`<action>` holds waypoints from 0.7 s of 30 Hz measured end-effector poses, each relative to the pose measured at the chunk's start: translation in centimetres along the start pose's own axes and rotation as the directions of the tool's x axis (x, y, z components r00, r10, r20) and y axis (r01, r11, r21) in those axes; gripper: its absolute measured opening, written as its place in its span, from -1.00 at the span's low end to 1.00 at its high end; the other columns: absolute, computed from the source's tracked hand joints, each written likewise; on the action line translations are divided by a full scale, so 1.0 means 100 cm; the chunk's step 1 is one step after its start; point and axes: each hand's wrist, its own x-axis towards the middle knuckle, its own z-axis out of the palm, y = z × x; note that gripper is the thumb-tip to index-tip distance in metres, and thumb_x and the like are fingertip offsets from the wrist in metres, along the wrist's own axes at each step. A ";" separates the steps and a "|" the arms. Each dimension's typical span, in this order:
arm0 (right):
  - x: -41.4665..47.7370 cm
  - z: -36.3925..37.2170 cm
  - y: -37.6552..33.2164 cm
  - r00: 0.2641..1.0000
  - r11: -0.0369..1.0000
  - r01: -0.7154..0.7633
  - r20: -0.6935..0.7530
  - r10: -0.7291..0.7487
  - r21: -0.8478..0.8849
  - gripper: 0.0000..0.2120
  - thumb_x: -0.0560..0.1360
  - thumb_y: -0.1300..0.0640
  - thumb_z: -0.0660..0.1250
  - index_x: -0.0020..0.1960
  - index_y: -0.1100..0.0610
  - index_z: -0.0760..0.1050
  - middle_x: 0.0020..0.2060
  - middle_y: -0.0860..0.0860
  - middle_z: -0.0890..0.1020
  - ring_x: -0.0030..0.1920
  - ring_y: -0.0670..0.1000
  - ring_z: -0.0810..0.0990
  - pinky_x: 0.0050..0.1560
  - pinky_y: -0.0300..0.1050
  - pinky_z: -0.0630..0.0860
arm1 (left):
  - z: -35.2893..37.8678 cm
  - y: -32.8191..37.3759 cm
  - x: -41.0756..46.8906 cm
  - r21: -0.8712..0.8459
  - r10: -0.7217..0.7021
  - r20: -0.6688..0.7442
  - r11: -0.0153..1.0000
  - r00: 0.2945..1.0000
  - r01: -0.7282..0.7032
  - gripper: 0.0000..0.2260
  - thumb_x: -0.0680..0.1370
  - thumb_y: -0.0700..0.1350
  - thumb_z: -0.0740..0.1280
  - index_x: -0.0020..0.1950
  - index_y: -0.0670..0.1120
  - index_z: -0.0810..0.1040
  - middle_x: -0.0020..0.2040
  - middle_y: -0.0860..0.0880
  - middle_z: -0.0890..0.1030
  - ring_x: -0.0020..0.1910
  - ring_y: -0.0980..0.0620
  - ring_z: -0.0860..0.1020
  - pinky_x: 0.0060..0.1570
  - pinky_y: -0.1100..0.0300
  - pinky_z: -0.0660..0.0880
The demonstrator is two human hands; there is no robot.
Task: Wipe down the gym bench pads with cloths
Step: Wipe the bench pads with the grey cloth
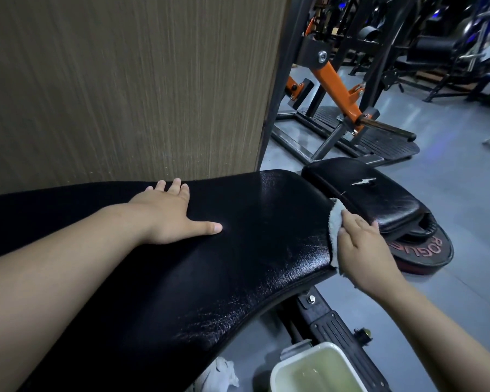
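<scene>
**A:** Which way does the long black cracked-vinyl bench pad [252, 236] run?

**B:** Its long axis goes from the near left to the far right. Its right end stops just short of a smaller black seat pad with a torn white patch [374, 199], which carries on along the same line.

**A:** And the hands?

**B:** The left hand [167, 216] lies palm down on the long pad near its far edge. The fingers are straight and spread, the thumb points right, and it holds nothing. The right hand [362, 250] is at the pad's right end, with fingers and thumb bent over a white terry cloth [334, 230]. It presses the cloth against the end face, in the gap between the two pads.

**A:** What lies around it?

**B:** A brown wood-grain panel [125, 80] stands just beyond the bench on the left. Low on the near side there's a white plastic tub of yellowish liquid [309, 372] on the grey floor, with a crumpled white rag [218, 374] beside it. A black weight plate with red lettering [425, 253] lies under the seat pad's right end. An orange-and-black machine [337, 89] stands farther back.
</scene>
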 end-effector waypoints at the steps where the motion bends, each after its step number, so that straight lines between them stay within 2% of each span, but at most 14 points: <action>1: -0.008 0.003 0.000 0.999 0.997 -0.011 -0.042 0.014 0.071 -0.53 0.64 0.15 -0.02 0.49 0.30 0.28 0.34 0.11 0.46 0.40 0.15 0.35 0.51 -0.01 -0.06 | 0.000 0.000 -0.001 -0.007 -0.001 0.000 1.000 1.000 0.001 0.26 0.13 0.65 -0.08 0.64 -0.10 -0.20 0.63 -0.04 -0.24 0.62 -0.11 -0.17 0.58 -0.06 -0.07; 4: -0.027 0.016 -0.002 0.981 0.965 -0.009 -0.185 0.060 0.263 -0.50 0.58 0.06 0.00 0.43 0.24 0.36 0.25 -0.02 0.45 0.28 0.14 0.42 0.35 -0.01 0.29 | -0.001 0.001 -0.003 -0.009 -0.006 -0.007 1.000 1.000 0.006 0.25 0.15 0.65 -0.07 0.64 -0.10 -0.19 0.63 -0.03 -0.24 0.62 -0.11 -0.17 0.58 -0.05 -0.08; 5: -0.030 0.021 -0.002 0.970 0.952 -0.011 -0.227 0.084 0.305 -0.49 0.57 0.04 0.00 0.43 0.22 0.36 0.27 -0.04 0.44 0.28 0.11 0.42 0.33 0.02 0.34 | 0.000 0.001 -0.003 -0.010 -0.007 -0.011 1.000 1.000 0.007 0.25 0.15 0.64 -0.07 0.64 -0.10 -0.19 0.63 -0.03 -0.23 0.62 -0.11 -0.17 0.58 -0.05 -0.08; 9: -0.040 0.042 -0.001 0.926 0.929 -0.011 -0.346 0.149 0.370 -0.44 0.58 0.01 -0.05 0.47 0.27 0.32 0.46 0.07 0.36 0.47 0.06 0.29 0.48 -0.04 0.18 | 0.003 0.002 -0.006 -0.018 -0.007 -0.037 1.000 0.999 0.007 0.23 0.19 0.64 -0.05 0.64 -0.11 -0.18 0.63 -0.05 -0.23 0.62 -0.10 -0.16 0.58 -0.04 -0.08; 13: -0.056 0.060 -0.010 0.865 0.917 0.061 -0.479 0.148 0.394 -0.49 0.61 0.09 -0.04 0.46 0.28 0.35 0.48 0.11 0.34 0.53 0.08 0.20 0.53 -0.18 0.04 | 0.002 0.002 -0.007 -0.009 -0.002 -0.061 1.000 0.998 0.001 0.22 0.20 0.64 -0.04 0.64 -0.13 -0.18 0.63 -0.09 -0.23 0.62 -0.12 -0.13 0.58 -0.04 -0.09; 17: -0.073 0.079 -0.027 0.845 0.911 0.190 -0.534 0.039 0.367 -0.52 0.61 0.17 -0.02 0.47 0.27 0.33 0.51 0.08 0.31 0.59 0.08 0.07 0.57 0.13 -0.03 | 0.006 0.003 -0.011 -0.017 -0.005 -0.116 1.000 0.993 0.003 0.24 0.22 0.63 -0.05 0.61 -0.19 -0.23 0.62 -0.20 -0.24 0.61 -0.15 -0.17 0.58 -0.04 -0.15; 21: -0.085 0.081 -0.038 0.866 0.924 0.277 -0.484 -0.121 0.263 -0.52 0.61 0.18 -0.01 0.50 0.26 0.30 0.53 0.08 0.29 0.59 0.09 0.07 0.56 0.17 -0.16 | 0.012 0.006 -0.026 -0.018 -0.006 -0.239 1.000 0.971 0.002 0.07 0.42 0.54 0.01 0.62 -0.22 -0.15 0.62 -0.25 -0.20 0.61 -0.17 -0.17 0.57 -0.03 -0.15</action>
